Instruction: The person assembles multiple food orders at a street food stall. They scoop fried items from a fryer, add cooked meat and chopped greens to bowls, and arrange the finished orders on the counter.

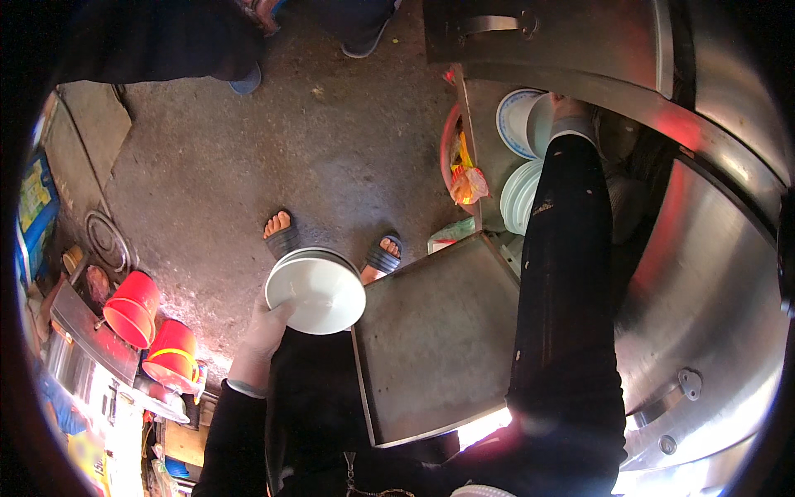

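A small stack of white bowls point(317, 296) is in my left hand point(263, 340), which is closed on the rim with the thumb over the near bowl's edge. My right arm stretches forward and to the right, into the opening of a steel cabinet point(580, 79). There my right hand point(571, 108) is beside a pale bowl or plate point(540, 126); its fingers are mostly hidden, so its grip is unclear. Left of that stands a white plate with a blue-patterned rim point(515, 123). Nearer me, a stack of white dishes point(518, 199) lies partly behind my sleeve.
A flat grey metal panel point(439, 340) juts out between my arms. Steel doors with handles point(696, 331) curve along the right. Red buckets point(134, 306) stand at left. Another person's dark-clothed legs point(166, 41) are at the far left. A red basin point(452, 149) sits by the cabinet.
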